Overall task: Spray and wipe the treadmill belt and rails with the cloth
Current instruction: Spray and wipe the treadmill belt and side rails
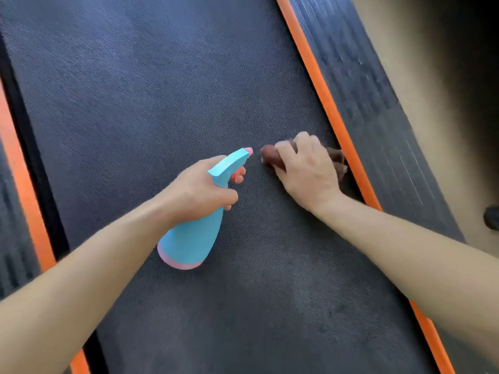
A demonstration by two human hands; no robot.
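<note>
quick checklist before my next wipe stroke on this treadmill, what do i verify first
1. Cloth held: right hand grips the brown cloth down on the belt. Ok.
2. Bottle held: left hand holds the blue spray bottle by its neck. Ok.
3. Nozzle aim: it points at the belt just beside the cloth. Ok.
4. Belt damp ahead of the cloth: cannot tell.
5. Edge reach: the cloth lies close against the orange strip. Ok.
6. Right rail wiped: cannot tell, blurred.
</note>
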